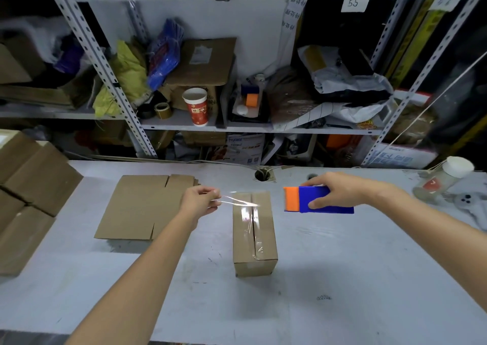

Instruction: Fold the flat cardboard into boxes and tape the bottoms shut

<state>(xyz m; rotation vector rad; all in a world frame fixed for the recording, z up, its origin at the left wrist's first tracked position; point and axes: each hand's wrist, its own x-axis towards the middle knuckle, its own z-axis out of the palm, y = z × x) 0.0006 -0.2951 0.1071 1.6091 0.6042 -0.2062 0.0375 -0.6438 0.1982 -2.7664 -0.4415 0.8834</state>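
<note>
The folded box stands on the table, clear tape along its top seam. Just left of its far end, the left hand pinches the tape's loose end. Right of the box, the right hand grips the blue-and-orange tape dispenser, and flat cardboard lies to the box's left.

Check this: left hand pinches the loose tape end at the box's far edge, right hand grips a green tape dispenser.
Wrong colour. In the head view the tape dispenser in the right hand is blue with an orange end, not green. The left hand does pinch the loose tape end at the far edge of the box.
</note>
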